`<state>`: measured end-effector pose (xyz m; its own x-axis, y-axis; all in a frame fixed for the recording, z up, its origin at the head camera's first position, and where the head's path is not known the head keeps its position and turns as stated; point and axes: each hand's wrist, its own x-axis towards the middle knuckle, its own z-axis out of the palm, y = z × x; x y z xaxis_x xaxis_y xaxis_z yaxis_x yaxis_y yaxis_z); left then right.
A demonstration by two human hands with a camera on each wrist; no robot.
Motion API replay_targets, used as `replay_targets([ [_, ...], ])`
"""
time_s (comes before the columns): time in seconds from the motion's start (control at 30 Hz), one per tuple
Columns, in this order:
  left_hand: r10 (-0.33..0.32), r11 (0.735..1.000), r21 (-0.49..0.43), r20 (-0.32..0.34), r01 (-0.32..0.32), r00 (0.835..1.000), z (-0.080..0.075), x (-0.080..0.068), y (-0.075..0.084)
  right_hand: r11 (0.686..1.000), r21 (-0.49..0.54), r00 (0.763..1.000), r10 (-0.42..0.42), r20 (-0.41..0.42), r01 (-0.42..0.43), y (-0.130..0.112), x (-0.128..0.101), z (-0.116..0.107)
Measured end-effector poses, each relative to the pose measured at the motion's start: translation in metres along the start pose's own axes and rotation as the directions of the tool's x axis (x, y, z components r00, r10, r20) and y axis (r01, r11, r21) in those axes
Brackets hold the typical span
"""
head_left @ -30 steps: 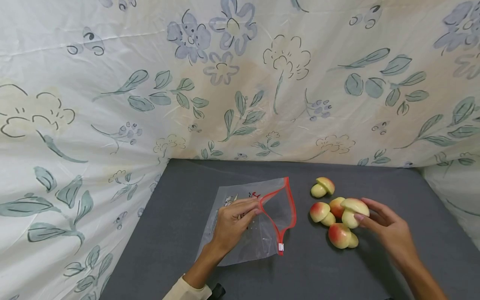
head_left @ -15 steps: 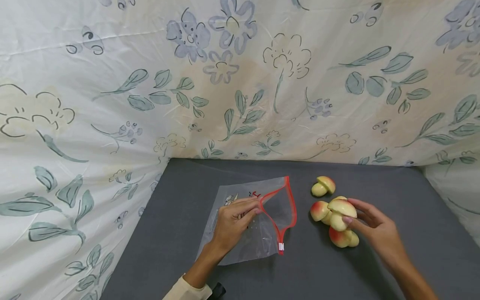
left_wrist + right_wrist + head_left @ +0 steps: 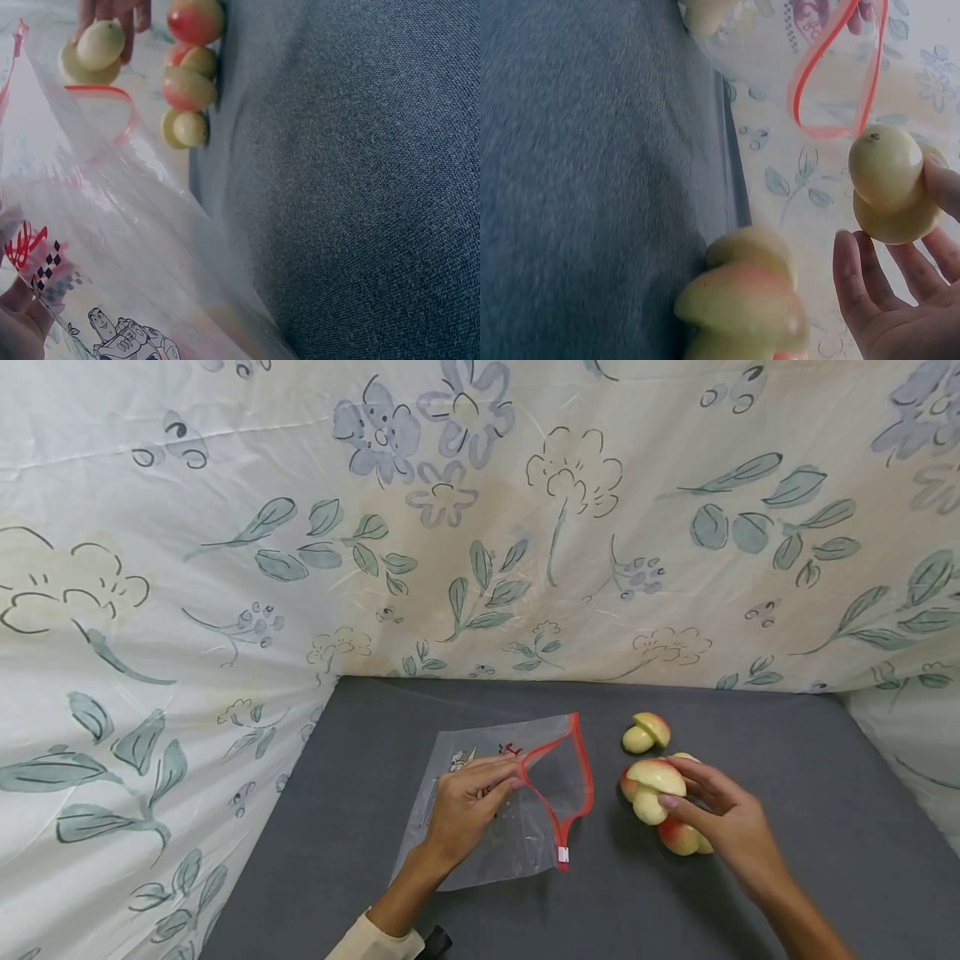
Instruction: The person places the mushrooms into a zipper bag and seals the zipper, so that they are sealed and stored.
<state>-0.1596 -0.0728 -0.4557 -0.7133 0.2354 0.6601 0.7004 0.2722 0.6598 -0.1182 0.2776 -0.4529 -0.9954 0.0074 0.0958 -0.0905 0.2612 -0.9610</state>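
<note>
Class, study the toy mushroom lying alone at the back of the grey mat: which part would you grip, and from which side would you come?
Probably the cap of the lone mushroom, pinched from above: it lies on its side, apart from the others, with the cap widest and uppermost.

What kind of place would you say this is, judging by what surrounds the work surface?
Probably a makeshift recording booth rather than a kitchen: floral sheets hang as walls around a grey cloth-covered table, which holds only a zip bag and toy mushrooms.

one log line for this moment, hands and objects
left hand holds zip bag mouth open | right hand carries toy mushroom toward bag | other mushrooms on table
</note>
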Motion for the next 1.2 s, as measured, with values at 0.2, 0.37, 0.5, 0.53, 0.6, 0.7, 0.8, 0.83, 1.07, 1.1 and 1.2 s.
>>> replay_targets([
  [0.2,0.001,1.0,-0.007,0.002,-0.001,1.0,0.0,0.0,0.0,1.0,-0.025,1.0,-0.014,0.014,0.014,-0.006,0.001,0.011],
  [0.37,-0.002,1.0,-0.004,0.005,0.002,1.0,0.0,0.0,0.0,0.998,0.034,0.998,-0.05,0.038,0.049,-0.009,0.003,0.019],
  [0.5,-0.008,1.0,0.001,0.009,0.008,1.0,0.0,0.0,0.0,0.996,0.078,0.997,-0.058,0.056,0.053,-0.01,0.006,0.026],
  [0.53,-0.008,1.0,0.002,0.01,0.008,1.0,0.0,0.0,0.0,0.995,0.09,0.997,-0.053,0.059,0.047,-0.01,0.006,0.028],
  [0.6,-0.007,1.0,0.002,0.011,0.007,1.0,0.0,0.0,0.0,0.994,0.103,0.997,-0.046,0.063,0.039,-0.01,0.007,0.031],
  [0.7,-0.006,1.0,0.003,0.01,0.006,1.0,0.0,0.0,0.0,0.992,0.121,0.997,-0.044,0.069,0.036,-0.011,0.009,0.036],
  [0.8,-0.004,1.0,0.003,0.008,0.004,1.0,0.001,0.0,0.0,0.993,0.111,0.996,-0.056,0.066,0.049,-0.012,0.01,0.041],
  [0.83,-0.003,1.0,0.002,0.008,0.003,1.0,0.001,0.0,0.0,0.994,0.1,0.996,-0.061,0.062,0.054,-0.012,0.011,0.043],
  [1.07,0.008,1.0,-0.002,0.009,-0.008,1.0,0.001,0.0,0.0,0.995,0.077,0.997,-0.064,0.041,0.06,-0.014,0.012,0.055],
  [1.1,0.008,1.0,-0.001,0.009,-0.008,1.0,0.001,0.0,0.0,0.995,0.082,0.997,-0.067,0.039,0.063,-0.014,0.012,0.056],
  [1.2,0.013,1.0,0.0,0.01,-0.013,1.0,0.001,0.0,0.0,0.994,0.092,0.997,-0.066,0.043,0.061,-0.012,0.013,0.061],
])
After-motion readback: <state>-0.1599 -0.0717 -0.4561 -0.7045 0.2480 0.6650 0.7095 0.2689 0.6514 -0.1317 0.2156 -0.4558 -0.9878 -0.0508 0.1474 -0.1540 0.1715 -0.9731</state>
